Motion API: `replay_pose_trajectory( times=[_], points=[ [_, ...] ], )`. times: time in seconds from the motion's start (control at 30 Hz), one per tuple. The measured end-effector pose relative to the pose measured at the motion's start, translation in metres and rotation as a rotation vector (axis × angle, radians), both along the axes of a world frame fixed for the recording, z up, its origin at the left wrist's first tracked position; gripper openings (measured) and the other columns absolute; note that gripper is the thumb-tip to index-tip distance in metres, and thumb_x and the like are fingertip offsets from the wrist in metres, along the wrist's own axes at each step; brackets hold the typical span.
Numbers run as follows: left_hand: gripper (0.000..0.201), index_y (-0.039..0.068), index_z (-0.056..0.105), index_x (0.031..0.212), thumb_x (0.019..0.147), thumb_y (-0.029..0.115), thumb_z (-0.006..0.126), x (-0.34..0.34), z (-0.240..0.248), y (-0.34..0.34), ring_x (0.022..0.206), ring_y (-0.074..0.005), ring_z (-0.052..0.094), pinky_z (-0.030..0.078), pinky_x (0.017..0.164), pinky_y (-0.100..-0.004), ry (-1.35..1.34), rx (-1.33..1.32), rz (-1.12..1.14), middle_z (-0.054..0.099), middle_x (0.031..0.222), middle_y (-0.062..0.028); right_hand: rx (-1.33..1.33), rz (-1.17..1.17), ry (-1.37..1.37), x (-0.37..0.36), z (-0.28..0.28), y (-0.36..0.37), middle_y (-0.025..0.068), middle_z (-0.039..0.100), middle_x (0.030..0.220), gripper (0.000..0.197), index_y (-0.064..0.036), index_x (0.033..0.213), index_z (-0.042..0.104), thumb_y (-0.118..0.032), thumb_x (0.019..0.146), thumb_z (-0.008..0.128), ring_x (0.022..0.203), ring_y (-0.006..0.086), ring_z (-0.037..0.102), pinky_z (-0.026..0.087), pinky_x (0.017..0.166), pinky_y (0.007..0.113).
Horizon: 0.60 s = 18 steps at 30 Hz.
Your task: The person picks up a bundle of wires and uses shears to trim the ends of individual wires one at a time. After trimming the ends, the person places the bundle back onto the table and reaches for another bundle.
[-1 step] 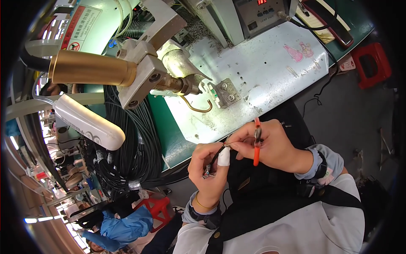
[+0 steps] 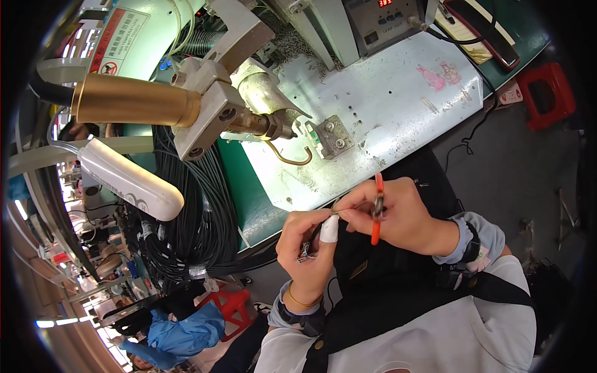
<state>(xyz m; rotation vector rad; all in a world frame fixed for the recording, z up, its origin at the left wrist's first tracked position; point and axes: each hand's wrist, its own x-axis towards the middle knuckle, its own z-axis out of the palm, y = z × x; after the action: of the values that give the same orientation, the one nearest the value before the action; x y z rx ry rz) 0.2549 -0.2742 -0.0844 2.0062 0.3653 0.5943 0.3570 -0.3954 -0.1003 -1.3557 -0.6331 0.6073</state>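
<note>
My left hand (image 2: pixel 305 239) is closed on a thin black cable, mostly hidden by the fingers, with white wrapping on one fingertip. Small metal connector ends (image 2: pixel 303 252) show at its palm. Fingertip to fingertip with it, my right hand (image 2: pixel 388 211) pinches the fine wire ends (image 2: pixel 334 211) at the cable's tip. The same right hand carries small orange-handled pliers (image 2: pixel 377 227) crosswise between its fingers. Both hands are in front of the table edge, over my lap. Beyond them, a brass-coloured soldering head (image 2: pixel 137 102) points at a small metal fixture block (image 2: pixel 334 137) on the metal plate.
A thick bundle of black cables (image 2: pixel 199 211) hangs off the table at left, beside a white lamp (image 2: pixel 130 180). A control box (image 2: pixel 385 25) stands at the back. Red stools (image 2: pixel 547 93) are at far right and lower left, where a person in blue (image 2: pixel 186 332) sits.
My right hand and the pliers have tilted very slightly. The cable between my left fingers shows less than before.
</note>
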Motion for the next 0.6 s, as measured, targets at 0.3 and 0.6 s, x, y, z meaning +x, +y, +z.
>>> replay_pose_trajectory(
  times=[0.3,0.6],
  points=[
    [0.019,0.001,0.056,0.087,0.069,-0.006,0.062,0.002,0.003,-0.007,0.063,-0.0090,0.050,0.039,0.054,-0.0187,0.051,0.213,0.050,0.054,0.075,-0.0046,-0.014,0.034,-0.056,0.000,0.001,0.003,0.0050,0.060,0.070,0.004,-0.0009,0.081,0.055,-0.003,0.079,0.057,0.058,0.0078,0.057,0.044,0.052,0.020],
    [0.009,-0.002,0.055,0.084,0.075,-0.005,0.057,0.005,0.008,0.002,0.068,-0.0070,0.050,0.038,0.062,-0.0177,0.086,-0.705,0.002,0.054,0.077,-0.0026,-0.010,0.088,0.042,0.006,0.002,0.003,0.0082,0.060,0.066,0.021,-0.0022,0.089,0.055,0.002,0.069,0.055,0.058,0.0155,0.060,0.047,0.057,0.024]
  ],
)
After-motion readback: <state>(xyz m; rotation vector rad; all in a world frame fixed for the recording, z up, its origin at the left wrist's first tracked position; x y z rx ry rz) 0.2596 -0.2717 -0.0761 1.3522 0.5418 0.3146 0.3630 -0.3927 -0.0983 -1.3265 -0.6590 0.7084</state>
